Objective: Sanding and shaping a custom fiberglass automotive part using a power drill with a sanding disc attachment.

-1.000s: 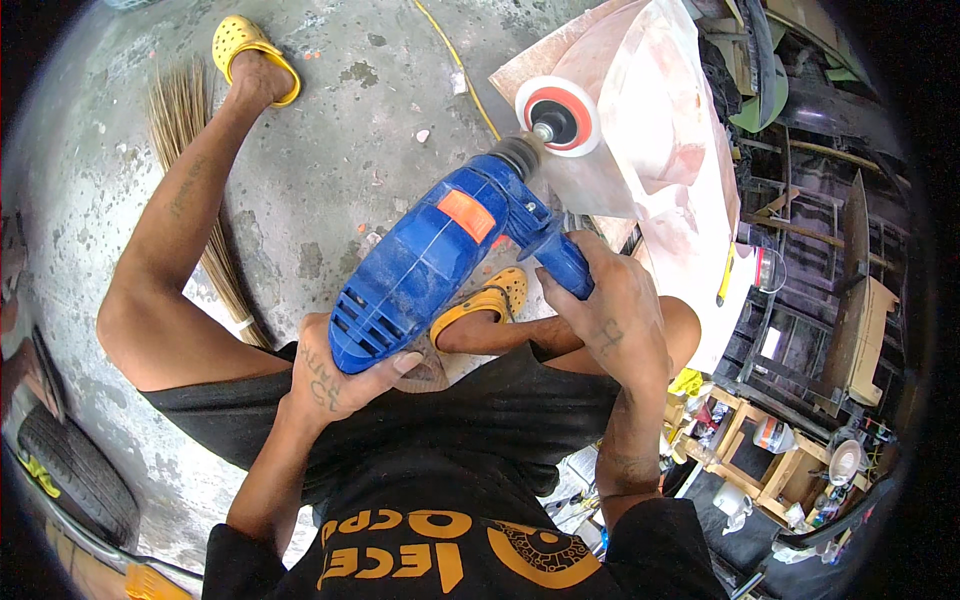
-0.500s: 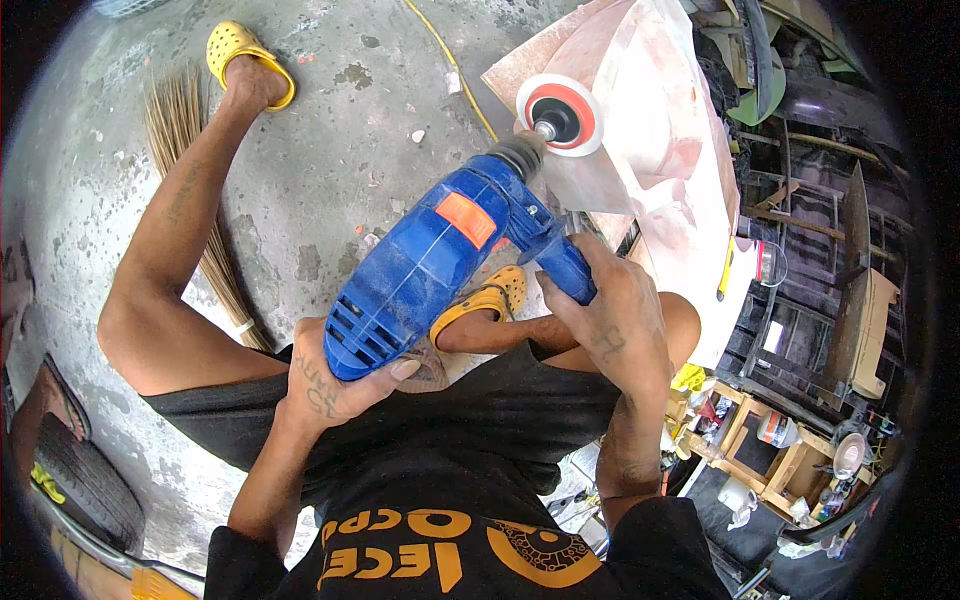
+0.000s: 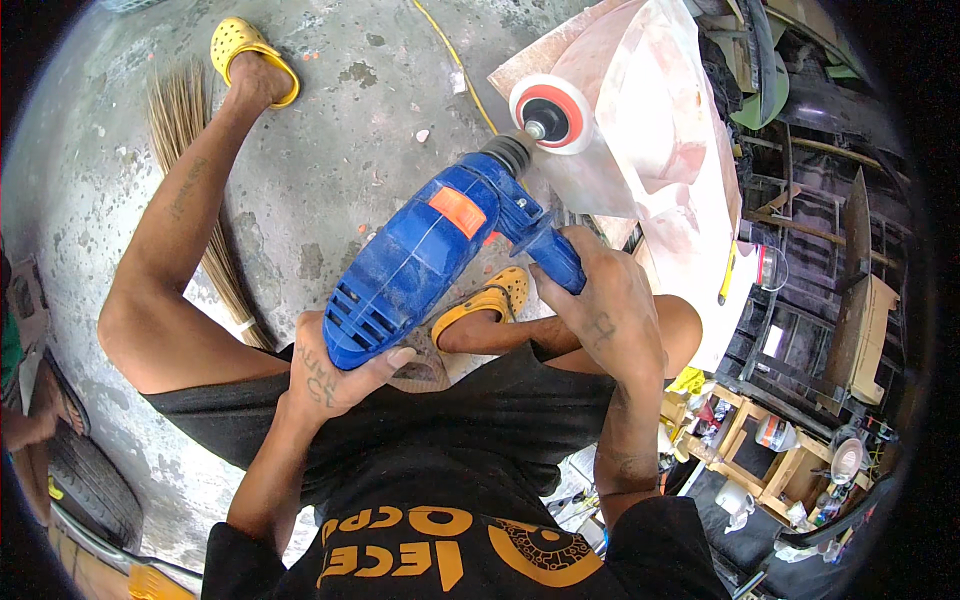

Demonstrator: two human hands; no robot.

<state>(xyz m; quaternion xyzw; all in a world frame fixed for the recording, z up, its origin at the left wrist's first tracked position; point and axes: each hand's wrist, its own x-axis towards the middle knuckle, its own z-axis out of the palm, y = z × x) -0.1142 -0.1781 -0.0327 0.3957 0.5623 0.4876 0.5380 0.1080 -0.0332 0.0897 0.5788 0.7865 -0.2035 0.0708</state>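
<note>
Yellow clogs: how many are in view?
2: one yellow clog at the upper left, near the broom; a second yellow clog near the center, just right of the blue drill. No others show.

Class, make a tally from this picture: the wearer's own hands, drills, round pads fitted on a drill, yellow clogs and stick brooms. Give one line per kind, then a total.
Own hands: 2 (left hand, right hand)
Blue drill: 1
Round pad: 1
Yellow clogs: 2 (left clog, right clog)
Stick broom: 1
Total: 7
</note>
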